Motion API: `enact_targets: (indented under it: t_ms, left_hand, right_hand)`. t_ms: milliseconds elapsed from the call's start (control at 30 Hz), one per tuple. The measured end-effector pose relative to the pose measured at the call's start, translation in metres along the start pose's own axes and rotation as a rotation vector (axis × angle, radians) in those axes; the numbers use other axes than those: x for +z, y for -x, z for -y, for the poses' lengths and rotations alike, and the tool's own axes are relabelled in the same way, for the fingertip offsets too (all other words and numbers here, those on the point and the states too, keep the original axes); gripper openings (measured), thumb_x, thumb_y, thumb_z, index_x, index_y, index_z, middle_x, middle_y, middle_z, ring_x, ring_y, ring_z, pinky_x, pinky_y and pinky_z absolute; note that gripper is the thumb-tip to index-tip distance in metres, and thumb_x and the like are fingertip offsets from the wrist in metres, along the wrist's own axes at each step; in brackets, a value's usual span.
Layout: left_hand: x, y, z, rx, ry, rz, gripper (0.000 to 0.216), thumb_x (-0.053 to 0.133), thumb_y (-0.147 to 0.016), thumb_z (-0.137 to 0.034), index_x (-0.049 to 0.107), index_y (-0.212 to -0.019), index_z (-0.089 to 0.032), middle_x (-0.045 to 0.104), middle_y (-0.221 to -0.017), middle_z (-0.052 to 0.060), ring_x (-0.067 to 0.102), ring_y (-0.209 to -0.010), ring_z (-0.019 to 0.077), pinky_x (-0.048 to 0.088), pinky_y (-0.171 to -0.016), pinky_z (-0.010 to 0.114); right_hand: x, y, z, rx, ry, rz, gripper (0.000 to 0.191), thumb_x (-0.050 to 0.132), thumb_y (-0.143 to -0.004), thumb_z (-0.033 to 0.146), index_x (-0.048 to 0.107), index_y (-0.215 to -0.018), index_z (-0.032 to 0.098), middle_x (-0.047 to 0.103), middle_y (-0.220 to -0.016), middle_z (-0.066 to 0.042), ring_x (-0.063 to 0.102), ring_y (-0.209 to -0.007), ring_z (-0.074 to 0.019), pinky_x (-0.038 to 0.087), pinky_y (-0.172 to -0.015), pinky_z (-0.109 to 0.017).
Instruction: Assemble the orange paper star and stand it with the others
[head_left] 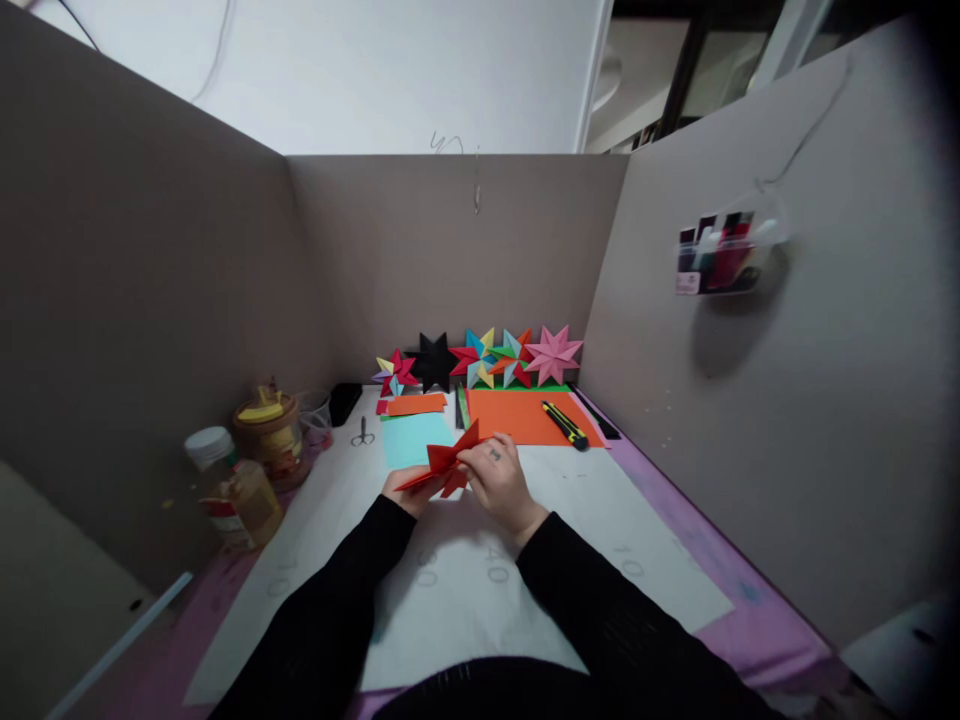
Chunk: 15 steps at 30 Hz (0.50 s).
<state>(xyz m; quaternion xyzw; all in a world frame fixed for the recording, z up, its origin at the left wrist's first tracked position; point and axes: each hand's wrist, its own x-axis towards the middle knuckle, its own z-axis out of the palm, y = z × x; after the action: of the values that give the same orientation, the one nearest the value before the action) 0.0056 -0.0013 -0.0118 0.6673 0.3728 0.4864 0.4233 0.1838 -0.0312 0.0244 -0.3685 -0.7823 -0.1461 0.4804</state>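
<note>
A folded paper star [444,462] in red-orange is held up over the white sheet, with several pointed arms showing. My left hand [409,490] grips it from below on the left, its fingers mostly hidden behind the paper. On the other side my right hand [501,480], with a ring on one finger, pinches the star's right part between thumb and fingers. Just behind the hands lies a light blue sheet of paper [412,438]. An orange sheet [502,415] is behind my right hand, with a yellow-and-black utility knife [564,426] on it.
Finished paper stars [553,355] lean along the back panel. Small scissors [363,434] and a black phone-like object [346,404] lie at the back left. At left stand a glue-like bottle [236,490], a pot [271,440] and a clear cup [315,418]. Grey panels [457,240] enclose the table.
</note>
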Motion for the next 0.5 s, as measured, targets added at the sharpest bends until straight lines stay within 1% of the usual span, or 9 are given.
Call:
enact_targets:
  t_ms: [67,133,333,433,500]
  left_hand:
    - [0.002,0.000,0.002,0.018,-0.051,-0.012,0.031,0.065,-0.070,-0.036,0.072,-0.082,-0.008,0.068,-0.070,0.011,0.060,-0.066,0.0226,0.046,-0.063,0.033]
    - [0.003,0.001,0.002,0.016,-0.051,-0.014,0.032,0.065,-0.070,-0.036,0.072,-0.084,-0.008,0.069,-0.072,0.011,0.061,-0.065,0.0225,0.047,-0.063,0.033]
    - [0.005,0.001,-0.002,-0.018,0.021,-0.028,0.033,0.068,-0.067,-0.037,0.071,-0.087,-0.011,0.071,-0.082,0.010,0.064,-0.074,0.0250,0.050,-0.071,0.036]
    - [0.006,0.002,-0.006,-0.030,0.035,-0.029,0.028,0.068,-0.067,-0.037,0.072,-0.081,-0.013,0.071,-0.081,0.010,0.064,-0.072,0.0240,0.050,-0.069,0.034]
    - [0.006,0.002,-0.008,-0.032,0.036,-0.033,0.029,0.068,-0.067,-0.037,0.072,-0.081,-0.012,0.070,-0.078,0.010,0.063,-0.069,0.0233,0.049,-0.067,0.033]
  right_hand:
    - [0.001,0.001,-0.001,0.005,-0.007,-0.007,0.012,0.047,-0.085,0.021,0.058,-0.088,0.019,0.063,-0.076,-0.003,0.051,-0.075,-0.0161,0.029,-0.091,-0.039]
    - [0.001,0.001,-0.001,0.002,-0.009,-0.007,0.011,0.047,-0.084,0.021,0.058,-0.085,0.019,0.063,-0.075,-0.003,0.051,-0.075,-0.0163,0.030,-0.091,-0.039]
    - [-0.001,0.001,-0.001,-0.032,-0.003,-0.052,0.011,0.051,-0.082,0.019,0.061,-0.088,0.022,0.065,-0.089,-0.003,0.053,-0.085,-0.0163,0.030,-0.093,-0.039]
    - [-0.001,0.002,-0.001,-0.043,-0.004,-0.066,0.011,0.053,-0.082,0.020,0.061,-0.089,0.022,0.064,-0.089,-0.003,0.053,-0.086,-0.0158,0.030,-0.094,-0.039]
    - [-0.001,0.003,-0.001,-0.041,-0.006,-0.073,0.011,0.054,-0.081,0.020,0.062,-0.088,0.022,0.064,-0.087,-0.002,0.053,-0.084,-0.0160,0.030,-0.094,-0.040]
